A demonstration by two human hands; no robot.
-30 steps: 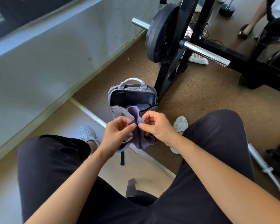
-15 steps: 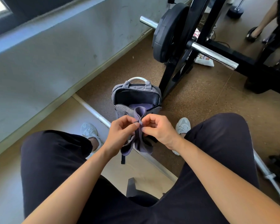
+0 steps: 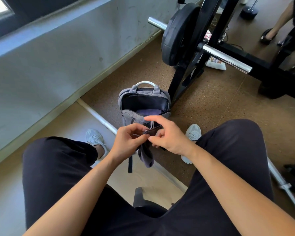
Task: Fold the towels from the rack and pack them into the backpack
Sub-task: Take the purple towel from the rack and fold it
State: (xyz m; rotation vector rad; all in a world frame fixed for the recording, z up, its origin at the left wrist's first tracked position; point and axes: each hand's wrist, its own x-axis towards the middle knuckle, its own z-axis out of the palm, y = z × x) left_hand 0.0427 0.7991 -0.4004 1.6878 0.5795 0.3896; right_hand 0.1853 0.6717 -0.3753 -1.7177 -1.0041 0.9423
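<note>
A small purple-grey towel (image 3: 146, 155) hangs folded between my knees. My left hand (image 3: 127, 141) pinches its top edge. My right hand (image 3: 167, 134) holds the same edge from the right with its lower fingers, while its forefinger is lifted and stretched out. Just beyond my hands stands a grey backpack (image 3: 126, 99) on the floor, unzipped and gaping, with a purple towel (image 3: 147, 111) lying inside it. The rack that the towels come from is not in view.
A black weight rack (image 3: 192, 65) with a plate (image 3: 176, 34) and a chrome barbell (image 3: 225, 58) stands right behind the backpack. A grey wall (image 3: 58, 53) runs along the left. A metal bar (image 3: 99, 117) lies on the floor. Another person's leg (image 3: 279, 23) shows at top right.
The towel's raised loop has been pressed flat and the towel now hangs lower. My right forefinger has lifted off it. The view has shifted slightly.
</note>
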